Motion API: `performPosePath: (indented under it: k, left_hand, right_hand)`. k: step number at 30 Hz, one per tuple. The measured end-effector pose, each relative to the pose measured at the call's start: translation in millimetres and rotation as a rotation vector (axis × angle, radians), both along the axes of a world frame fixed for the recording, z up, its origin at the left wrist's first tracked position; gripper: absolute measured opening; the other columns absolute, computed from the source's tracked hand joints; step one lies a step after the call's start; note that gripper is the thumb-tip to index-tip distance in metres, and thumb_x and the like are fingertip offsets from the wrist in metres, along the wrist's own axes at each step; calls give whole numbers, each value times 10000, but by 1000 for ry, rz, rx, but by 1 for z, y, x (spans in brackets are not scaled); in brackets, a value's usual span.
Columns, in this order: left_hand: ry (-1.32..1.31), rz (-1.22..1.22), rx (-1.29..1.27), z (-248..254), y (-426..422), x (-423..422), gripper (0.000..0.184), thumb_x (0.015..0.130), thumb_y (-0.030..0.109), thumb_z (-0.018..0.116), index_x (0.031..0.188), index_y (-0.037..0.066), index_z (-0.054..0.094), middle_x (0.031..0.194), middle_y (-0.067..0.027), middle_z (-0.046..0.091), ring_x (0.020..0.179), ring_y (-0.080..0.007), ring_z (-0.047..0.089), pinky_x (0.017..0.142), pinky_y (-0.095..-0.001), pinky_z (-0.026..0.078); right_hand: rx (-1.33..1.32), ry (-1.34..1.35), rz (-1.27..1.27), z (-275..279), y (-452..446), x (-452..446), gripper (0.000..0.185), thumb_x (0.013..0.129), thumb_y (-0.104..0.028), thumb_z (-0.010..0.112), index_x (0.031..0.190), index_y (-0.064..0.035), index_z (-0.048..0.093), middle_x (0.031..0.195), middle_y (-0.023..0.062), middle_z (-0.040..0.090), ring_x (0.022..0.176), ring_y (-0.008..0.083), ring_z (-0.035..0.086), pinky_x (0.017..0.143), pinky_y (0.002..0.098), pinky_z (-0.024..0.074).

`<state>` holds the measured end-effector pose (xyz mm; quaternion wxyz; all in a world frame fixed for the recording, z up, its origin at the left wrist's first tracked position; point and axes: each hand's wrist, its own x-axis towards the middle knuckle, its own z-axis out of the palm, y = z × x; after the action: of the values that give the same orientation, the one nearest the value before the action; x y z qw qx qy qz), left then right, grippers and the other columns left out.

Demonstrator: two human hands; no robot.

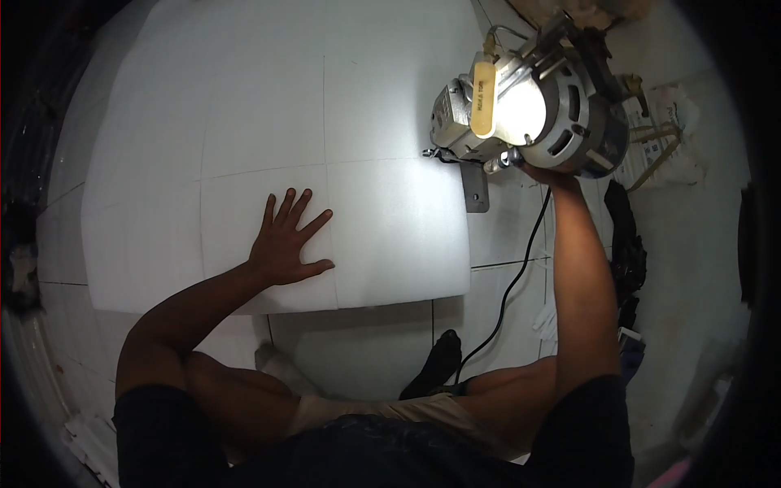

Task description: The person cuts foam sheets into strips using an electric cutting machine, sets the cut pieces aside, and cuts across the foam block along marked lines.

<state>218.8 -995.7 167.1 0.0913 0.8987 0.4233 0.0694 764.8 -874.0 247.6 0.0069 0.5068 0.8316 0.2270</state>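
Observation:
My left hand (286, 240) lies flat with its fingers spread on a large white padded sheet (390, 236) that has faint grid lines. At the upper right is a metal machine (569, 114) with a round motor housing, a lit lamp and a yellow tag (483, 99). My right hand (549, 172) is at the underside of the machine, its fingers mostly hidden behind the housing. The machine stands beside the right edge of the sheet, and a metal plate (475, 189) sticks out below it.
A black cable (512, 285) runs from the machine down across the tiled floor (496, 236) to my legs. Black plastic (625, 236) and a printed bag (671, 138) lie to the right. My feet are below the sheet's near edge.

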Motion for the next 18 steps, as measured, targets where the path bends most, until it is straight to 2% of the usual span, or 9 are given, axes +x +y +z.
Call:
performPosePath:
  k: [1, 4, 5, 6, 7, 10, 11, 15, 18]
  left_hand:
    - [-8, 7, -1, 0, 1, 1, 842, 790, 717, 552, 1467, 251, 371, 1553, -215, 177, 1437, -438, 121, 1121, -655, 45]
    - [25, -87, 26, -4, 6, -1, 833, 765, 709, 588, 1447, 266, 408, 1551, -215, 189, 1437, -437, 128, 1102, -685, 33]
    - [-16, -89, 6, -3, 6, -1, 846, 732, 682, 640, 1435, 263, 428, 1552, -215, 192, 1436, -438, 137, 1100, -686, 26]
    - [-59, -89, -17, -4, 6, 1, 861, 698, 654, 693, 1424, 259, 447, 1552, -214, 196, 1435, -439, 147, 1099, -686, 19]
    - [-58, -97, -27, -7, 7, 2, 861, 698, 654, 693, 1424, 259, 447, 1552, -214, 196, 1435, -439, 147, 1099, -686, 19]
    - [-80, -66, -25, -15, 6, 0, 876, 675, 649, 716, 1417, 261, 458, 1555, -198, 207, 1436, -429, 158, 1102, -680, 19]
    - [-95, -66, -20, -15, 7, -1, 876, 674, 647, 717, 1417, 263, 459, 1554, -193, 214, 1436, -426, 161, 1103, -679, 21]
    - [-116, -43, -28, -13, 6, -2, 870, 672, 645, 717, 1411, 263, 465, 1551, -186, 229, 1439, -410, 168, 1105, -677, 30]
    - [-104, -44, -33, -11, 6, 0, 845, 689, 652, 697, 1404, 261, 473, 1549, -185, 232, 1440, -402, 174, 1105, -679, 33]
  right_hand:
    - [196, -124, 93, 7, -4, -10, 684, 915, -568, 455, 1465, -185, 319, 1559, 94, 219, 1438, 297, 190, 1168, 506, 182]
    - [56, 18, 69, -9, 0, 12, 680, 918, -549, 461, 1454, -153, 328, 1543, 111, 254, 1424, 288, 234, 1157, 486, 228]
    - [186, -96, 186, -16, 2, 23, 608, 927, -447, 541, 1411, -108, 400, 1467, 115, 384, 1328, 278, 402, 1128, 428, 307]
    - [205, -241, 242, -13, 4, 21, 594, 931, -423, 529, 1399, -78, 405, 1447, 117, 401, 1311, 267, 428, 1123, 425, 318]
    - [374, -429, 288, -11, 1, 18, 562, 935, -414, 513, 1381, -83, 425, 1417, 117, 427, 1293, 258, 445, 1109, 440, 332]
    - [385, -425, 302, 2, -4, 6, 457, 982, -438, 437, 1312, -133, 520, 1286, 96, 549, 1207, 236, 519, 1039, 444, 398]
    - [378, -294, 329, 1, -2, 3, 458, 979, -437, 440, 1320, -142, 519, 1319, 80, 528, 1233, 230, 496, 1056, 440, 382]
    - [383, -294, 407, -3, 5, 14, 473, 962, -382, 472, 1368, -140, 478, 1427, 67, 439, 1333, 195, 387, 1138, 437, 268]
    - [543, -527, 423, -2, 5, 17, 426, 952, -338, 502, 1311, -108, 520, 1375, 73, 483, 1294, 201, 430, 1109, 440, 309]
